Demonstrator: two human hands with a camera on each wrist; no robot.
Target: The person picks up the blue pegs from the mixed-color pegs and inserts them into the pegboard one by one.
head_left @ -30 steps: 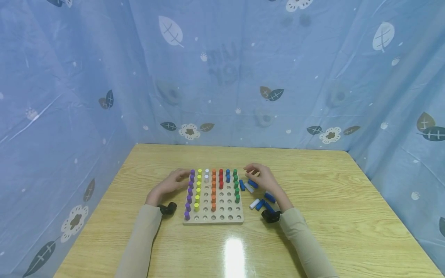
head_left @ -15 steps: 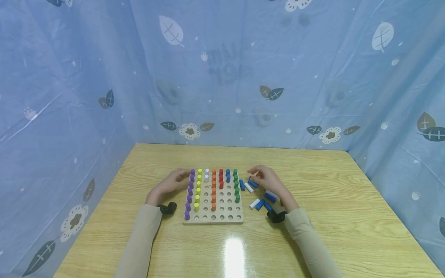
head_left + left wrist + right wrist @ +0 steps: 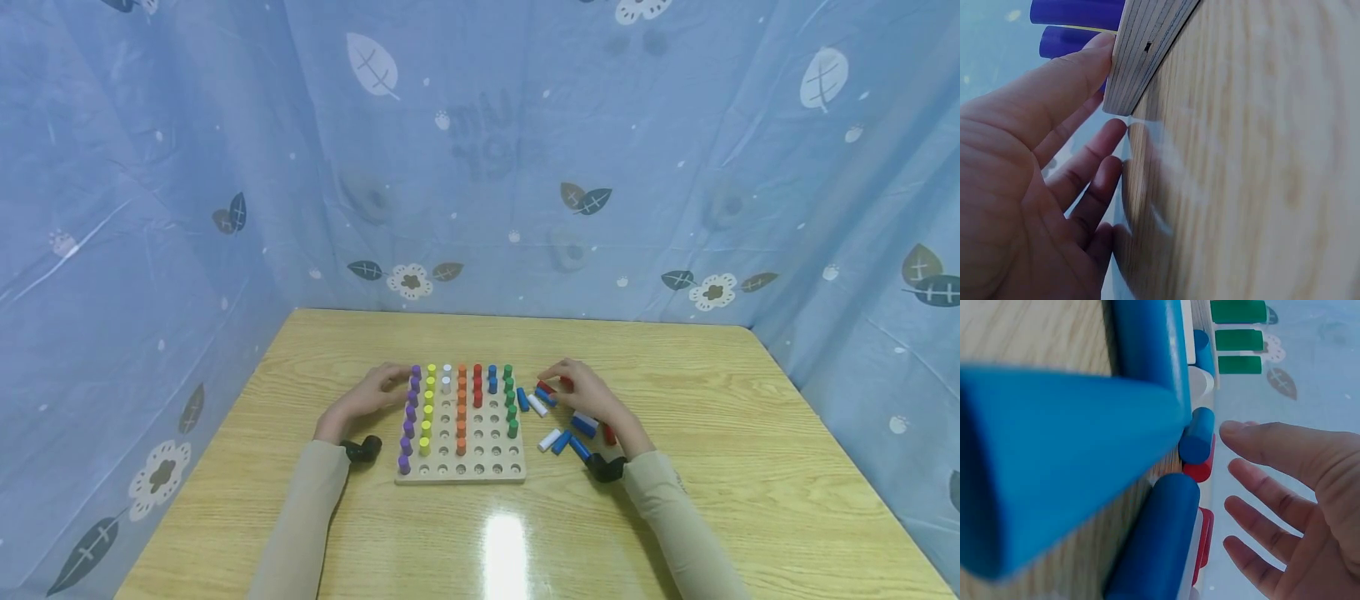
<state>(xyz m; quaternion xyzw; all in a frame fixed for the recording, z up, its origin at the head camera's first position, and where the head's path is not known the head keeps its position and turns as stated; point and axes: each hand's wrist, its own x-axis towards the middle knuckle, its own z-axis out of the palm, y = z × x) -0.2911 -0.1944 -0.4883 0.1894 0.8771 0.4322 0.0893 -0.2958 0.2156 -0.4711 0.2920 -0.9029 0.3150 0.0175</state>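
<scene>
A wooden pegboard [image 3: 459, 479] bears columns of upright pegs: purple [image 3: 408, 414], yellow, white, orange, red, blue and green. At its back left corner rests my left hand [image 3: 367, 393]. In the left wrist view, the thumb [image 3: 1072, 78] of this hand touches the board's edge beside purple pegs, and the other fingers are spread. My right hand [image 3: 585, 392] hovers over loose pegs right of the board. Nothing is between its spread fingers in the right wrist view. Below the fingertips lie a blue peg [image 3: 545, 397] and a red peg [image 3: 546, 387].
More loose pegs lie right of the board, among them a white peg [image 3: 549, 440], a blue peg [image 3: 562, 442] and a red peg [image 3: 609, 434] partly under the right wrist. The wooden table [image 3: 705, 417] meets a blue patterned curtain [image 3: 480, 208] at the back and sides.
My right hand has shifted a little to the right over the loose pegs, uncovering red ones. My left hand and the board look unmoved.
</scene>
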